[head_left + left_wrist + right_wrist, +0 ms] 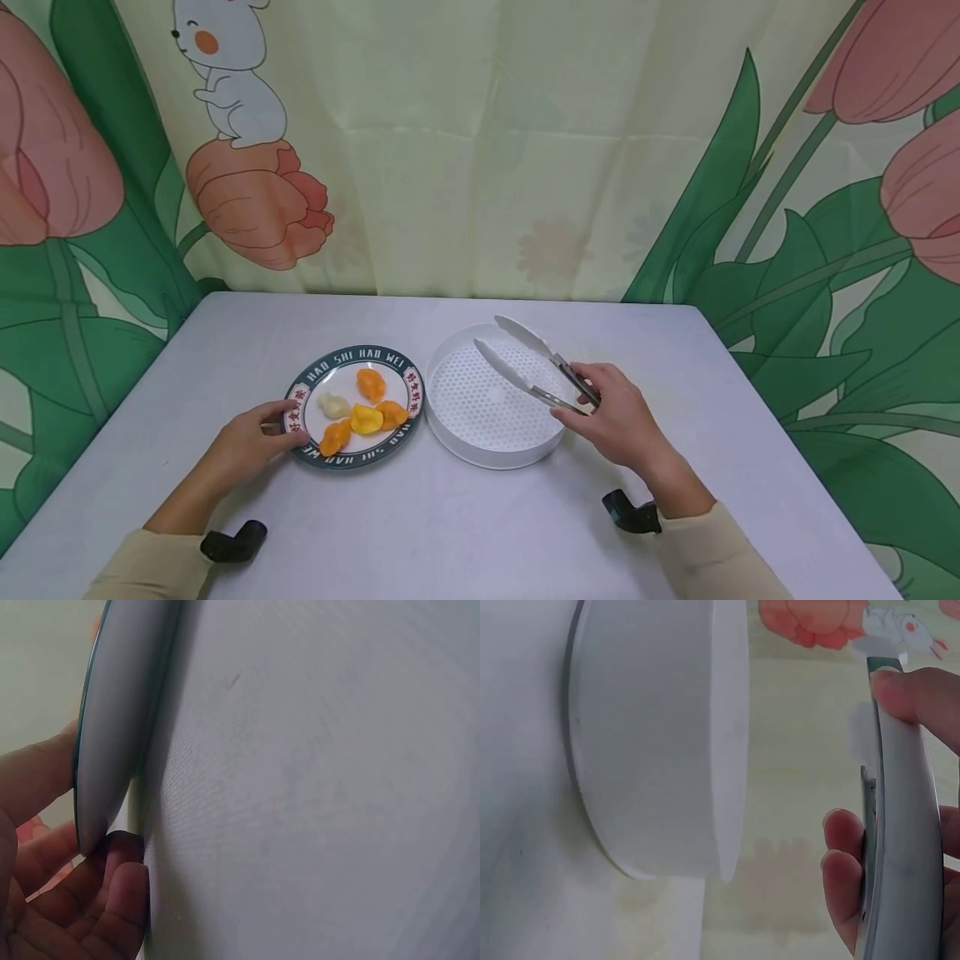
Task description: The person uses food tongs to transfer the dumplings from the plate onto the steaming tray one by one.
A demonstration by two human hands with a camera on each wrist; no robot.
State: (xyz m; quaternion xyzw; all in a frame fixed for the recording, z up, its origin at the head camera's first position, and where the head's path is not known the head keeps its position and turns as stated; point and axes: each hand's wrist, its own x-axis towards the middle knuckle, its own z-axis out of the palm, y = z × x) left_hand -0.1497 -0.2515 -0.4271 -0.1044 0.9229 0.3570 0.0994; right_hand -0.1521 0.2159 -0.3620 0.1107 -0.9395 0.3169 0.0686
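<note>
My left hand point(247, 446) grips the left edge of a round plate point(390, 448), thumb on the rim and other fingers by its underside in the left wrist view. On the plate lie several orange lumps point(371, 384), one yellow lump point(367, 419) and a pale one point(333, 406), dumpling-like in shape. Beside it stands a white round tray point(472, 408) with a perforated floor. In my right hand point(618, 417) is a pair of metal tongs point(521, 335), held above the tray's right side. The tongs' tips are spread, with nothing between them.
A white cloth point(465, 542) covers the table. Behind it hangs a curtain point(450, 167) printed with tulips and a white animal. Black curved devices point(234, 542) sit by both sleeves.
</note>
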